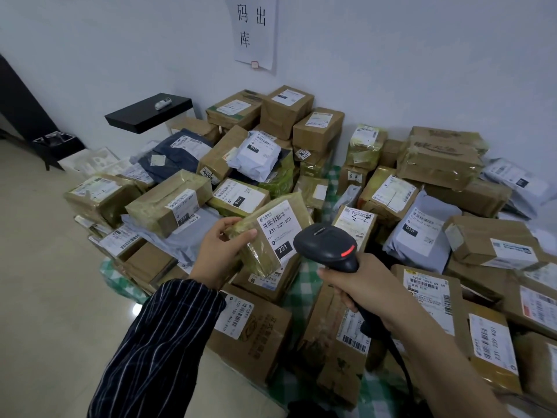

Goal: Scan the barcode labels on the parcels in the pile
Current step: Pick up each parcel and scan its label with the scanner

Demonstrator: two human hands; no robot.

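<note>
My left hand (221,251) grips a small taped brown parcel (259,248) and holds it tilted above the pile. Its white barcode label (278,229) reads 231-239-K01 and faces up. My right hand (358,289) grips the handle of a black barcode scanner (327,247). The scanner's head sits just right of the label, and a red light shows on its top. A dark cable runs from the handle down past my right forearm.
Several cardboard boxes and grey mailer bags (422,230) lie piled on a green checked cloth (301,294) against the white wall. A black shelf (147,113) stands at the back left. Bare tiled floor (45,282) lies to the left.
</note>
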